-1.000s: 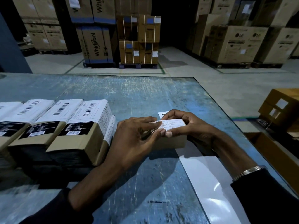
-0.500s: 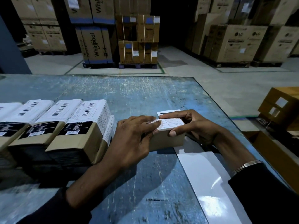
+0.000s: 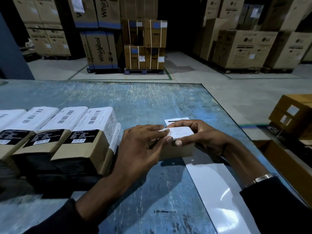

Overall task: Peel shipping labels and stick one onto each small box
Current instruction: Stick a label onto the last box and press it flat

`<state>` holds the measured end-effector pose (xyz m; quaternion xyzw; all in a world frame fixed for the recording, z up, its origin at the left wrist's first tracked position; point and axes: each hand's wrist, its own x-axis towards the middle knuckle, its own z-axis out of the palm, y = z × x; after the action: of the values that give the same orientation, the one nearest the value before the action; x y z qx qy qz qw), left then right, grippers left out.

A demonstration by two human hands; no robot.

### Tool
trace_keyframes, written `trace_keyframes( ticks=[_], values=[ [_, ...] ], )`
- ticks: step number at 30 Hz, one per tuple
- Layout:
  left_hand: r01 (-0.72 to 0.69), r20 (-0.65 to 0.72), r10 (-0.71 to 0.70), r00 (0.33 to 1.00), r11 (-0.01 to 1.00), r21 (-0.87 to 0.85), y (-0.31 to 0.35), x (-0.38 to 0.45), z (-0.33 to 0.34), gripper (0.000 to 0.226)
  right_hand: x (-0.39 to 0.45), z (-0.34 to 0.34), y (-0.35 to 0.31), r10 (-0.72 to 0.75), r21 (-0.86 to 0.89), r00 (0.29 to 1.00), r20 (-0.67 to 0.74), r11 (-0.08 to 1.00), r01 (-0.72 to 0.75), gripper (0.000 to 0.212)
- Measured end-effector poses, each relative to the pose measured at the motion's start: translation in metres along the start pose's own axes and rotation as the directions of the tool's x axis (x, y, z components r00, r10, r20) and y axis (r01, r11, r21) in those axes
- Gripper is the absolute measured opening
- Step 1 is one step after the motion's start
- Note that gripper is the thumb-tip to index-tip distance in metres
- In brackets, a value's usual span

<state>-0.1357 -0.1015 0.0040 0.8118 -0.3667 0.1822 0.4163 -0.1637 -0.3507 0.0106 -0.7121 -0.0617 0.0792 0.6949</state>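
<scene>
A small brown box (image 3: 179, 150) stands on the blue table (image 3: 143, 105) with a white shipping label (image 3: 181, 132) on its top. My left hand (image 3: 141, 149) lies over the box's left side, its fingertips pressing the label's left edge. My right hand (image 3: 199, 134) grips the box from the right, thumb on the front edge and fingers curled over the back. A glossy white backing strip (image 3: 217, 191) runs from under the box toward me. Another label (image 3: 175, 120) lies flat just behind the box.
A row of labelled boxes (image 3: 84, 132) stands at the left, close to my left wrist. The table's right edge (image 3: 236, 119) runs diagonally; beyond it sit cardboard cartons (image 3: 293, 114). Stacked warehouse cartons (image 3: 101, 48) stand on the floor behind.
The box with both hands on it has shifted slightly toward me. My left fingers have slid along the label's left part. My right thumb has moved down onto the front edge.
</scene>
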Motion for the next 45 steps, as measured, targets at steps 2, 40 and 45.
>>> trace_keyframes(
  ticks=[2,40,45],
  values=[
    [-0.055,0.043,0.052,0.998,0.994,0.092,-0.006,0.0,0.001,0.027,0.0,-0.002,-0.001,0.001,-0.004,1.0,0.012,1.0,-0.001,0.064],
    [-0.077,0.134,0.034,0.99,0.941,0.328,-0.003,-0.008,0.0,0.039,-0.004,0.008,-0.011,-0.096,-0.052,0.992,-0.082,0.994,0.092,0.09],
    [-0.052,0.118,0.018,0.993,0.955,0.291,-0.001,-0.008,-0.001,0.04,-0.005,-0.005,-0.01,-0.089,0.137,0.995,0.049,0.987,0.082,0.093]
  ],
)
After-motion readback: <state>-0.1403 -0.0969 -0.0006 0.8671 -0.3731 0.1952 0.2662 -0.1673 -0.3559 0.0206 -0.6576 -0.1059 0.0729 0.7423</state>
